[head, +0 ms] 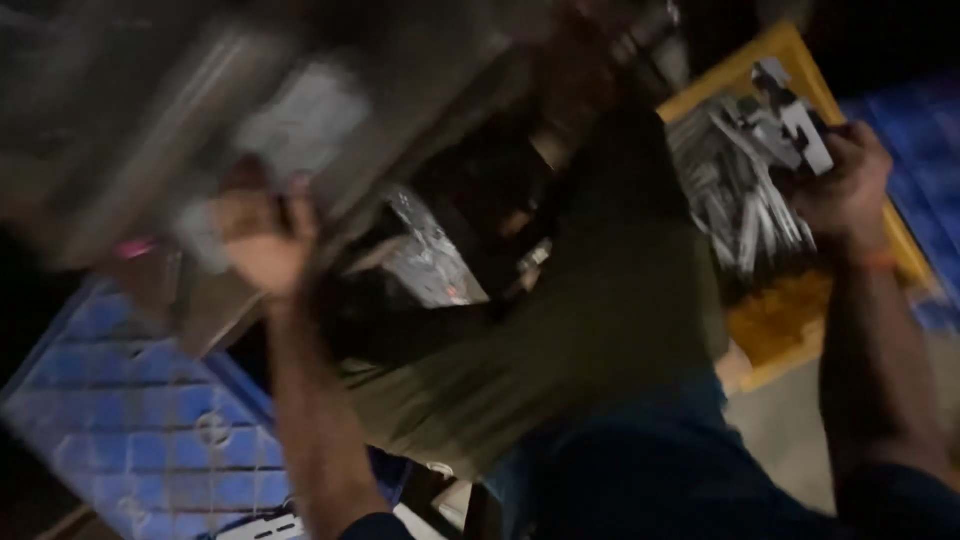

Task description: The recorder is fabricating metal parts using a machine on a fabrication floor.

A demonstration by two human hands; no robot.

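One grey metal part (795, 125) is gripped by the closed right hand (845, 185), above a yellow crate (790, 330). Probably stiff, sharp-edged. Left hand's (262, 240) grip cannot be told.

The crate (150, 420) at lower left is blue with a grid pattern; the tray (790, 60) at upper right is yellow; the metal parts (740, 190) in it are silvery grey; the wristband (880, 262) is orange; the trousers (640, 470) are dark blue.
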